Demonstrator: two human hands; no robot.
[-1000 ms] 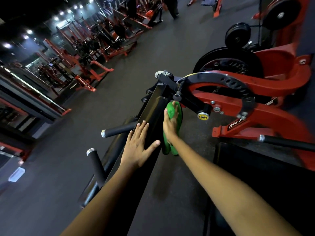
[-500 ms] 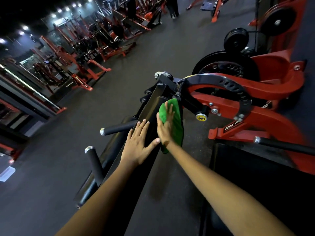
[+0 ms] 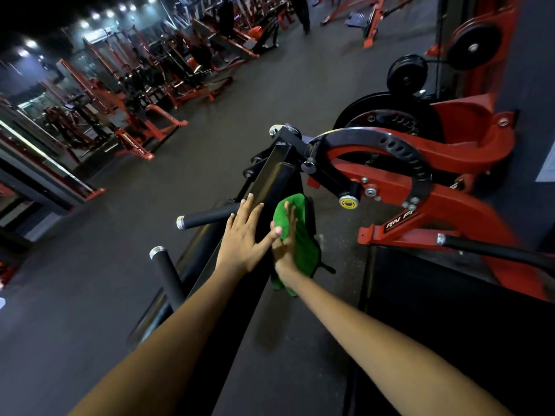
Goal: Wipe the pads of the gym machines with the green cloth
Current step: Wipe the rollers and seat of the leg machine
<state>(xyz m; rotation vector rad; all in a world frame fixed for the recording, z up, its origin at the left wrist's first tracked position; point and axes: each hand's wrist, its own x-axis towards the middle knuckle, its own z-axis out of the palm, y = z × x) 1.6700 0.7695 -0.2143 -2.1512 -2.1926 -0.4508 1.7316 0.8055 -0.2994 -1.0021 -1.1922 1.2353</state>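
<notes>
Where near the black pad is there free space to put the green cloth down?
Bare floor lies between the long black pad and the red machine frame. The pad's left side is crowded by two black handle bars. On the pad itself, the left hand takes the room.

Long pad (image 3: 270, 187) runs from lower centre up toward the machine's pivot. Left hand (image 3: 244, 235) flat on the pad's top face. Right hand (image 3: 285, 244) just right of it, pressing the cloth (image 3: 303, 235) against the pad's right side. Two handle bars (image 3: 207, 216) stick out left of the pad. Machine frame (image 3: 420, 205) right of pad; weight plates (image 3: 407, 74) behind it.
</notes>
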